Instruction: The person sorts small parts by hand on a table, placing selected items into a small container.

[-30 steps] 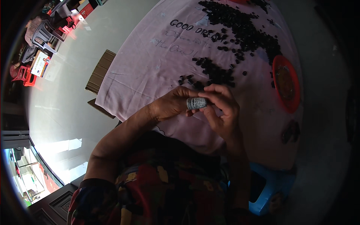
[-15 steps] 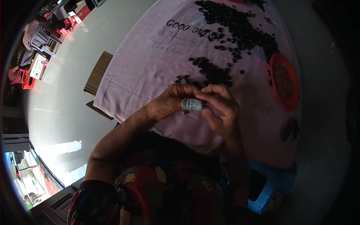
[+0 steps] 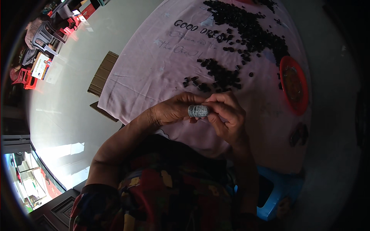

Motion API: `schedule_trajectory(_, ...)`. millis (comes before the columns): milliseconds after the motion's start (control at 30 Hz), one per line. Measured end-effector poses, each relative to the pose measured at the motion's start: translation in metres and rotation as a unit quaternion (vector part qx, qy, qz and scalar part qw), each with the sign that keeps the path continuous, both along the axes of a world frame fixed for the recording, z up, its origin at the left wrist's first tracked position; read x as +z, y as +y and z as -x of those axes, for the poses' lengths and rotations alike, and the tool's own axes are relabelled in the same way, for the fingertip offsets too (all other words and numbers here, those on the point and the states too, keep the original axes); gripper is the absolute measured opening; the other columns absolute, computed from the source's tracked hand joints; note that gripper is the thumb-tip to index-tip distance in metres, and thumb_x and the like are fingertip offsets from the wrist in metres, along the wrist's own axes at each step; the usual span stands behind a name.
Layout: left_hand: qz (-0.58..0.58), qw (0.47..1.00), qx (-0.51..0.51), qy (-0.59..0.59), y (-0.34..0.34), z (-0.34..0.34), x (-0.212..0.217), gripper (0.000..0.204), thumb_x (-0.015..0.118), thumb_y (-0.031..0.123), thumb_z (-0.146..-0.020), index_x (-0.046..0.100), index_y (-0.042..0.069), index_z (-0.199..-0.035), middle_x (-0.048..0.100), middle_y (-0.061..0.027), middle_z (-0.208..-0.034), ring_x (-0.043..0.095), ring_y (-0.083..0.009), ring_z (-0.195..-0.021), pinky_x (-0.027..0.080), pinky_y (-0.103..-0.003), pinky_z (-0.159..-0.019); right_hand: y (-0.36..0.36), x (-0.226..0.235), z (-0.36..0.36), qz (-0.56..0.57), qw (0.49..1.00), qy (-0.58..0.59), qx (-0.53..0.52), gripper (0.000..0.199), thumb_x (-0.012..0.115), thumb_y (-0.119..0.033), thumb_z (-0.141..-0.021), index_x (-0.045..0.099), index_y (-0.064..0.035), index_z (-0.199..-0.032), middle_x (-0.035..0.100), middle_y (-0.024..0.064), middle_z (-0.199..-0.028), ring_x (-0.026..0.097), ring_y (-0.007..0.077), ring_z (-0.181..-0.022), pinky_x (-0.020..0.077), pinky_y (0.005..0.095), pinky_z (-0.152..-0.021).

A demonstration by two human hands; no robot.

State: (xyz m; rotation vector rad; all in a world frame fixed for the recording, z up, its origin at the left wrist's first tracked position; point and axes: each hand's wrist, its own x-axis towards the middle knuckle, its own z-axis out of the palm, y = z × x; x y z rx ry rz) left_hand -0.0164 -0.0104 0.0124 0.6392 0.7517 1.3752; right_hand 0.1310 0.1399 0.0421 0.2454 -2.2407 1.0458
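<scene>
Both hands meet over the near edge of a pale pink cloth (image 3: 154,73): the left hand (image 3: 175,111) and right hand (image 3: 227,115) pinch one small grey speckled cylinder (image 3: 198,111) between their fingertips, apparently working at it. The next move likely calls for a firm twist or peel. Beyond lie two loose heaps of small black pieces (image 3: 246,30), too many to count, and one red bowl (image 3: 295,86).

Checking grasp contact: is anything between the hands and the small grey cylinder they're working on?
Nothing visible. The left hand and right hand both grip the grey cylinder directly, fingers on its ends, above the pink cloth. The black pieces lie beyond it, apart from the hands.
</scene>
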Motion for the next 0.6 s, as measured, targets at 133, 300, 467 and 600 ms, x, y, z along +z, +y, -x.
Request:
schedule_trajectory(133,-0.016,0.996,0.042,0.074,0.001,-0.002,0.010,0.031,0.072,0.021,-0.090,0.067,0.000,-0.113,0.066,-0.0008,-0.089,0.056,-0.0047,-0.076,0.044,-0.021,-0.062,-0.001,-0.001,0.001,0.044,0.998,-0.042,0.013,0.036,0.070,0.001,-0.076,0.068,0.0002,-0.112,0.063,0.0130,-0.113,0.062,0.0262,-0.100,0.0523,0.0341,-0.082)
schedule_trajectory(300,-0.017,0.989,0.023,0.147,-0.003,0.001,0.000,0.015,0.064,0.010,-0.093,0.067,0.002,-0.105,0.066,0.0012,-0.090,0.057,-0.0043,-0.077,0.047,-0.020,-0.065,-0.001,-0.001,0.005,-0.011,0.995,-0.062,0.072,0.051,0.067,-0.009,-0.075,0.061,0.0016,-0.124,0.061,0.0171,-0.125,0.058,0.0313,-0.114,0.0472,0.0397,-0.096)
schedule_trajectory(467,0.002,0.990,0.043,0.134,0.001,-0.003,-0.003,0.023,0.064,0.004,-0.091,0.064,0.002,-0.113,0.066,-0.0005,-0.097,0.061,-0.0064,-0.087,0.050,-0.022,-0.073,-0.007,-0.005,0.010,0.013,0.997,-0.042,0.068,0.044,0.069,-0.011,-0.081,0.061,0.0004,-0.123,0.061,0.0170,-0.125,0.058,0.0317,-0.111,0.0482,0.0402,-0.093)
schedule_trajectory(600,-0.014,0.995,0.037,0.091,-0.005,0.003,-0.018,0.033,0.064,-0.003,-0.088,0.061,0.003,-0.120,0.066,-0.0026,-0.103,0.062,-0.0076,-0.092,0.051,-0.023,-0.077,-0.011,-0.008,0.013,0.002,0.997,-0.047,0.055,0.036,0.065,-0.008,-0.086,0.062,0.0006,-0.121,0.062,0.0162,-0.126,0.058,0.0307,-0.113,0.0482,0.0390,-0.094)
